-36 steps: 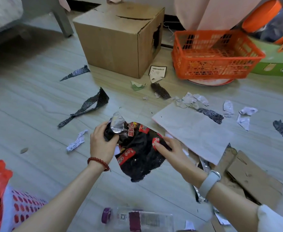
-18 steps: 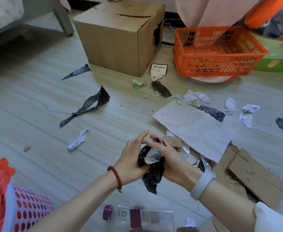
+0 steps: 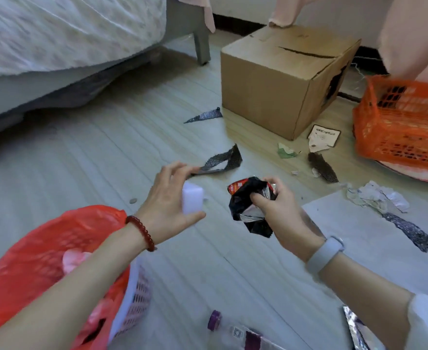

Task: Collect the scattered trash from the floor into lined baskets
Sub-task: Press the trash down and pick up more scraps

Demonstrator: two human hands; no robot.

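Note:
My right hand (image 3: pixel 278 208) grips a crumpled black snack wrapper (image 3: pixel 248 210) with red print and a silver inside, held above the floor. My left hand (image 3: pixel 170 198) is to its left, thumb and fingers closed around a blurred white paper scrap (image 3: pixel 192 200). A white basket (image 3: pixel 132 299) lined with a red plastic bag (image 3: pixel 38 248) stands at the lower left, under my left forearm. More trash lies about: a black patterned strip (image 3: pixel 223 161) just beyond my left hand, another black strip (image 3: pixel 205 115) farther back, and torn paper bits (image 3: pixel 379 198) at the right.
A cardboard box (image 3: pixel 271 92) stands behind, with an orange basket (image 3: pixel 405 127) to its right. A bed (image 3: pixel 56 36) fills the upper left. A large paper sheet (image 3: pixel 354 238) lies at the right. A bottle with a purple cap (image 3: pixel 215 320) lies near the bottom edge.
The wrapper went from spread between both hands to balled up in my right hand alone. My left hand let go and moved left onto the white scrap. The view swung left.

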